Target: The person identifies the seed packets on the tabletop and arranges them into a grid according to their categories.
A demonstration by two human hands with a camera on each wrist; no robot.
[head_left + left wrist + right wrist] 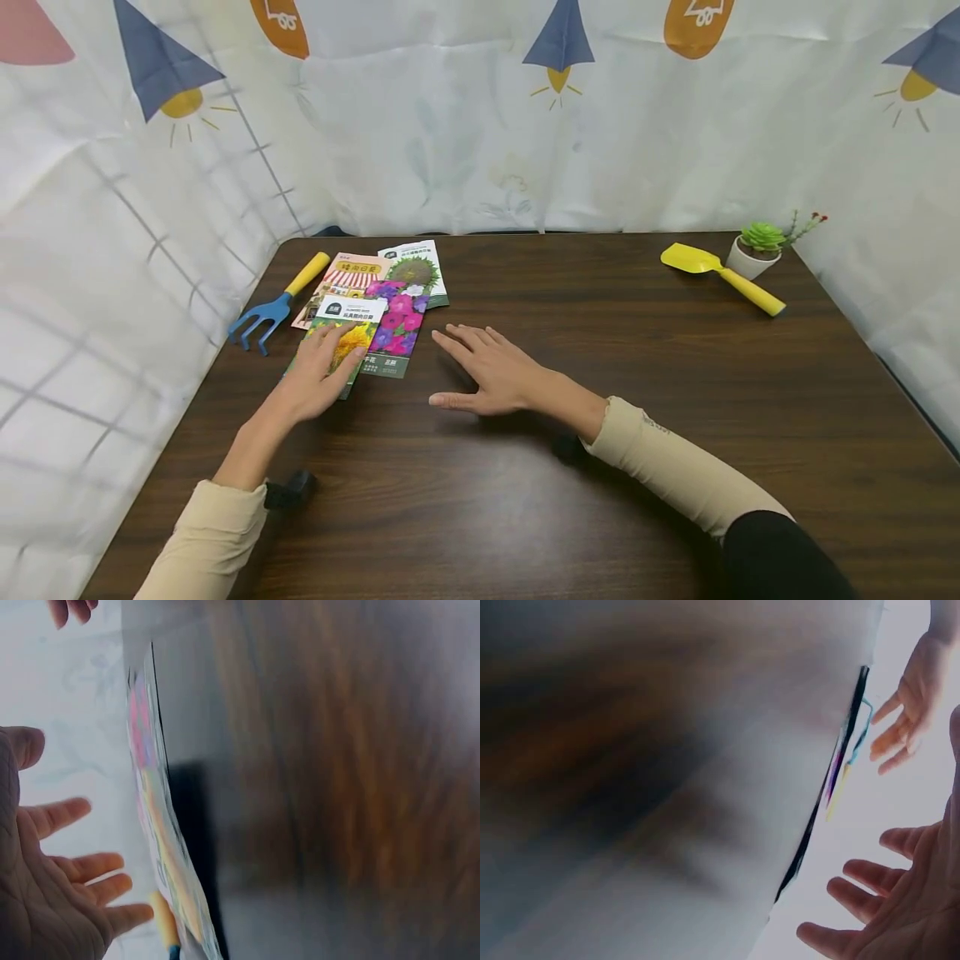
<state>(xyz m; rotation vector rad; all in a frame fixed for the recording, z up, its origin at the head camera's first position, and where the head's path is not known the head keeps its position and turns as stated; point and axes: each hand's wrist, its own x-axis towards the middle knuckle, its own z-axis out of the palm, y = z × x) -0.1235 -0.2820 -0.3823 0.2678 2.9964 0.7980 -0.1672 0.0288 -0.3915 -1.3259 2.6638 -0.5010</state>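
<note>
Several flower-seed packets overlap at the left of the table. My left hand [315,375] is spread above the packet with yellow flowers [351,311], its fingers loosely extended; the left wrist view shows a gap between fingers and packets. Under that packet's right side lies one with pink and purple flowers [402,321]. Behind them are a peach packet with a striped awning [356,272] and a white-topped packet with a spiky green plant [417,271]. My right hand [498,379], also spread with nothing in it, hovers over the table right of the packets.
A blue hand fork [273,310] with a yellow handle lies left of the packets. At the back right, a yellow trowel [693,259] lies beside a small succulent in a white pot [752,262]. A printed curtain [465,125] hangs along the far edge of the dark table [525,517].
</note>
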